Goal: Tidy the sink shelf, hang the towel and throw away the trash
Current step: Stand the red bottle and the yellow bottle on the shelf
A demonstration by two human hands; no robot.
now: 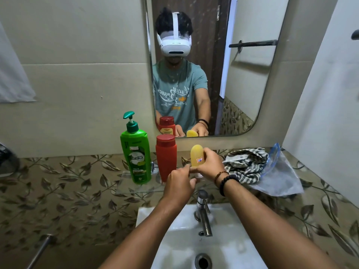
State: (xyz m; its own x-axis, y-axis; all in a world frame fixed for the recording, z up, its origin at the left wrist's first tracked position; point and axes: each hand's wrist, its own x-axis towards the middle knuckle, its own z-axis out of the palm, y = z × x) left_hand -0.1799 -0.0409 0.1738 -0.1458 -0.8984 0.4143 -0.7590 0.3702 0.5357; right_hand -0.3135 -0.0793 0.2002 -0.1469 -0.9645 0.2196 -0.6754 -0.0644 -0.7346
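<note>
Nearest the camera: white sink (174, 220) with tap (203, 214), both forearms reaching over it

Left hand (179, 186): fingers curled in at the base of the yellow bottle (197, 156), thumb and forefinger pinched close to its lower end; whether it actually bears on the bottle or its cap, cannot tell, contact point hidden

Right hand (208, 164): wrapped around the yellow bottle from the right side, holding it upright, cap end down, over the glass shelf (134, 188)

On the shelf, left of the hands: red bottle (166, 158) upright, just beside the yellow one; green pump bottle (137, 152) upright, further left

Right of the hands, on the ledge: crumpled checked towel (246, 164), not yet hung; clear plastic bag (279, 175) against and under it, likely the trash

Behind: mirror (252, 74), empty towel bar reflected in it

Step in hand, judged: shelf tidying, yellow bottle being stood in line. Next move calls for setting it down steady next to the red bottle without knocking it, then releasing both hands for the towel
</note>
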